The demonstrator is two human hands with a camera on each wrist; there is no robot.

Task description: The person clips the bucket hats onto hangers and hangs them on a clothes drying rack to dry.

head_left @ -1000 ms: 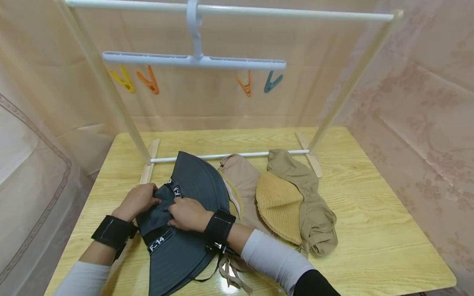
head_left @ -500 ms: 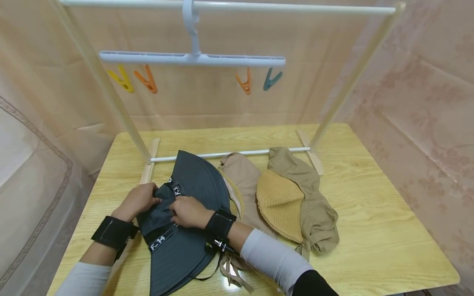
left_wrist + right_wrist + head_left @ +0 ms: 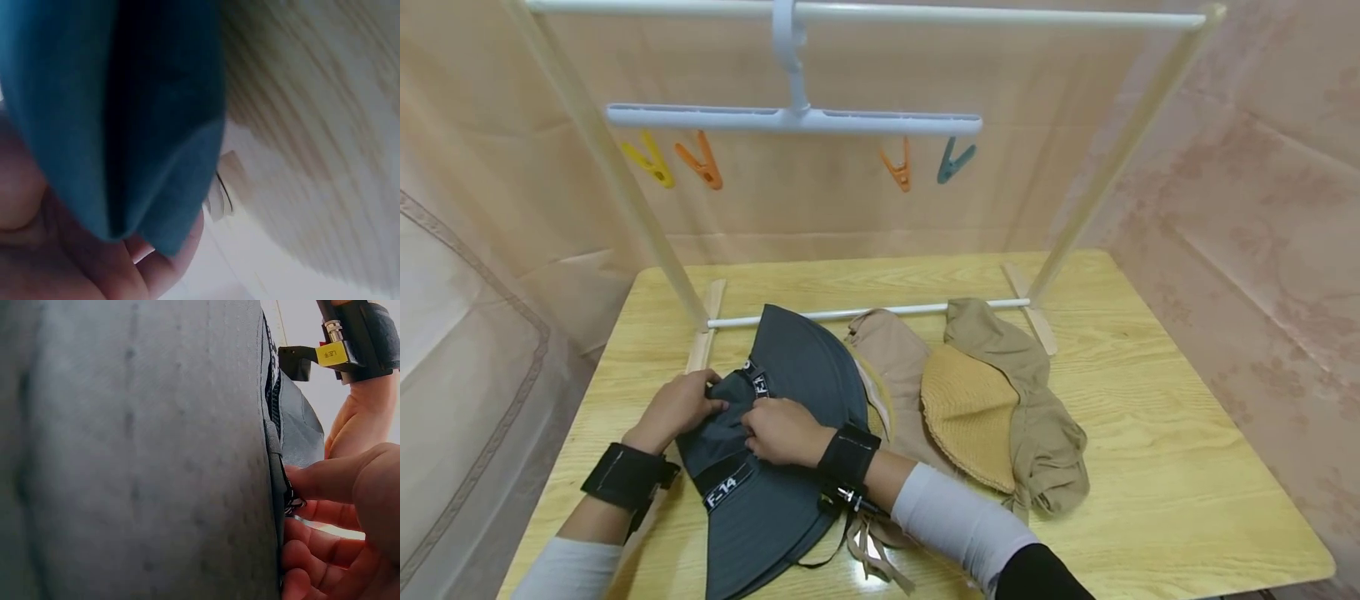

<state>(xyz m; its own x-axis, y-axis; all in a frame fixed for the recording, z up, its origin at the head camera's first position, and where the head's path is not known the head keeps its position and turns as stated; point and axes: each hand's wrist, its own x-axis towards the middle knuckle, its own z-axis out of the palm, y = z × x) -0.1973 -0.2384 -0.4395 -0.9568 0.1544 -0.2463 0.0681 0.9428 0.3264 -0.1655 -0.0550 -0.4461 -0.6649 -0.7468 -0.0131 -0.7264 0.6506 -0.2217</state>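
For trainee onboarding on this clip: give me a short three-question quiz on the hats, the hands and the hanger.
1. True or false: both the left hand and the right hand grip the grey hat.
2. How many pegs hang from the hanger? A) two B) four C) six
3. Fill in: the straw hat lies on the ____, right of the grey hat.

Key
1. True: both pinch its crown fabric.
2. B: one yellow, two orange, one teal.
3. table
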